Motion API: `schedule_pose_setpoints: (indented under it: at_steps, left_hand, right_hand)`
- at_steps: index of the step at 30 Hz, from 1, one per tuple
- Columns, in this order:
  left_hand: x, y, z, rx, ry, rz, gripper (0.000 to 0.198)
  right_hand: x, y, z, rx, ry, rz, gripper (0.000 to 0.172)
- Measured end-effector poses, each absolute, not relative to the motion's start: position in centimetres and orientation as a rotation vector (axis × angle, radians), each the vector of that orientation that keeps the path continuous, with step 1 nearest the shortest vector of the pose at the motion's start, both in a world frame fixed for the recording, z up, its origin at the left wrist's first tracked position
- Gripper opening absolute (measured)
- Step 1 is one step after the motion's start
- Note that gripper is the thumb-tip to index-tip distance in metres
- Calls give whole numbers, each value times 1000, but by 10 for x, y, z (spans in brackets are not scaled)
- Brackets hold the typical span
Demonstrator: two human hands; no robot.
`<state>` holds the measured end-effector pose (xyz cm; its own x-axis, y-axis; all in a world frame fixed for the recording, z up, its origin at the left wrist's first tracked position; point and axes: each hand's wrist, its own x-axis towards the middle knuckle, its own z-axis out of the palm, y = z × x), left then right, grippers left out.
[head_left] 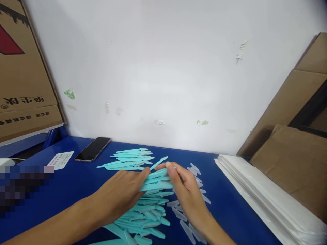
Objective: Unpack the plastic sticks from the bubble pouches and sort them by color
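Observation:
My left hand [127, 190] is wrapped round a bunch of turquoise razors [157, 182], their heads pointing right. The thumb and fingers of my right hand [182, 178] pinch the head end of the bunch. One razor [158, 163] sticks up at an angle between the hands. Below them lies a large pile of turquoise razors [145, 217], partly hidden by my left hand. A smaller group of turquoise razors [131, 159] lies behind my hands. Clear plastic caps [187, 231] are scattered beside and under my right forearm.
A phone [93, 149] and a white card [60, 160] lie on the blue table [230, 204] at the left. White folded sheets [270, 200] are stacked at the right, beside cardboard [293, 163]. A printed carton [25, 71] stands at the upper left, before a white wall [158, 68].

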<state>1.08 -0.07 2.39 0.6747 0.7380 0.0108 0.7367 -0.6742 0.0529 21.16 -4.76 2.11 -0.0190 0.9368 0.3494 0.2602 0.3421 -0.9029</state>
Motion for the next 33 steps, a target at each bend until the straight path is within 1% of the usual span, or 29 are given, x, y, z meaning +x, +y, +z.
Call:
schedule_pose_setpoints:
  at_steps: [3,5,7,9,11,14,16,19,21,24,26,29,30,33]
  left_hand:
    - [2,9,18,2905,1259,-30,53]
    - [-11,14,16,2936,1254,-24,54]
    - [-30,20,15,2954,1307,83,53]
    - [-47,28,17,2921,1384,283,45]
    - [-59,34,20,2810,1442,453,37]
    - [-60,34,26,2626,1422,590,41]
    - [-55,28,31,2516,1381,586,45]
    - [-49,15,39,2324,1333,511,49]
    - [-49,8,44,2189,1277,459,50]
    - [-49,3,47,1940,1101,378,45]
    - [-48,2,43,1803,988,349,42]
    - [-44,0,35,1742,902,331,41]
    - [-43,-2,33,1753,899,328,40]
    - [-39,-12,32,1856,971,322,41]
  right_hand:
    - [218,-43,26,-1084,-1593,858,48]
    - [228,-37,30,-1038,-1537,873,47]
    - [247,-30,36,-1006,-1405,801,47]
    - [270,-22,43,-1029,-1322,663,47]
    - [291,-16,49,-1179,-1420,563,48]
    - [304,-12,47,-1514,-1762,520,50]
    - [304,-12,40,-1659,-1997,461,49]
    - [300,-13,30,-1723,-2174,361,42]
    - [297,-14,30,-1759,-2167,262,44]
    - [288,-18,37,-1746,-2084,128,52]
    - [277,-24,42,-1643,-2028,189,50]
    - [252,-38,41,-1426,-1981,487,41]
    - [243,-42,38,-1364,-1976,600,42]
    - [218,-53,24,-1287,-1907,841,53]
